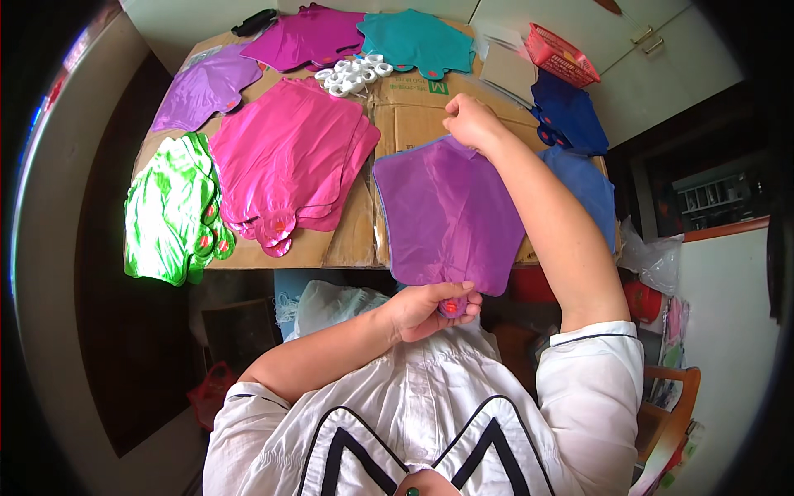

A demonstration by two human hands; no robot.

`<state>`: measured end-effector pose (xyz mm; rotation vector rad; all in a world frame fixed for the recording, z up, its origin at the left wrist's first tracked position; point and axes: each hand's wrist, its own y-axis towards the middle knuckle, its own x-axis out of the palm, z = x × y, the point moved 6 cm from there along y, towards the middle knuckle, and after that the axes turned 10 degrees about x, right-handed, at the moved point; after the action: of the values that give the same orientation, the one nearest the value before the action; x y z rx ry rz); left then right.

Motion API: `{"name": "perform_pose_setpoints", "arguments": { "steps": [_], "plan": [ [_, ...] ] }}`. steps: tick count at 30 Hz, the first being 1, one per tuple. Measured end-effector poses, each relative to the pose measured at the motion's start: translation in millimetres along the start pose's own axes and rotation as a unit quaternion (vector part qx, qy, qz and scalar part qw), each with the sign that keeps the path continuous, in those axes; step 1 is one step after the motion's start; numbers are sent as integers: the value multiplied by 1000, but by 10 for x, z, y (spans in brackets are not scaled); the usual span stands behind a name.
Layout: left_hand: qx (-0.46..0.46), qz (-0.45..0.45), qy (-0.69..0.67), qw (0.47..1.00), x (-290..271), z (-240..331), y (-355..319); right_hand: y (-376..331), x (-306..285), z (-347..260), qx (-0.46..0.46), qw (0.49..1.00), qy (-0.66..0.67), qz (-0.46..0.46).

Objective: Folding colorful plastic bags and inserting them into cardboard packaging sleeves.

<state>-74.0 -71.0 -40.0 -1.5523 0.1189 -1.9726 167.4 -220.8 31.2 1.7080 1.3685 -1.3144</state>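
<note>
The left hand (pixel 430 307) sits close to the body, fingers curled shut in a pinch, its bare forearm coming in from the lower left with the elbow bent. The right hand (pixel 471 122) is stretched far forward, fingers closed in a grip, forearm bare below a white sleeve.

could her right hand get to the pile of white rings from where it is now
Probably yes. The right hand pinches the far edge of the purple balloon, and the white rings lie just beyond on bare cardboard, nothing between. It would have to let go first.
</note>
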Motion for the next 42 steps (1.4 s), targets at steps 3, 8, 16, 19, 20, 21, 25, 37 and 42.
{"name": "perform_pose_setpoints", "arguments": {
  "steps": [3,8,16,19,20,21,25,37,42],
  "plan": [
    [3,-1,8,1000,-124,-48,72,107,76,159,136,957,185,-179],
    [12,-6,17,1000,-146,-30,70,-8,-85,305,235,890,335,-203],
    [19,-3,14,1000,-156,-58,75,-142,-111,320,230,886,307,-261],
    [18,-15,10,1000,-145,-93,93,-113,-79,336,208,908,287,-223],
    [16,-20,9,1000,-140,-121,104,-82,-38,367,201,911,292,-211],
    [16,-23,8,1000,-136,-138,109,-43,-19,362,185,936,245,-170],
    [24,-11,12,1000,-102,-123,100,-23,11,169,153,984,47,-80],
    [-1,-51,-45,998,-115,-42,36,-149,-14,127,91,990,97,-36],
    [19,-44,5,999,-114,-28,56,-205,-2,190,54,934,240,-260]
  ]
}}
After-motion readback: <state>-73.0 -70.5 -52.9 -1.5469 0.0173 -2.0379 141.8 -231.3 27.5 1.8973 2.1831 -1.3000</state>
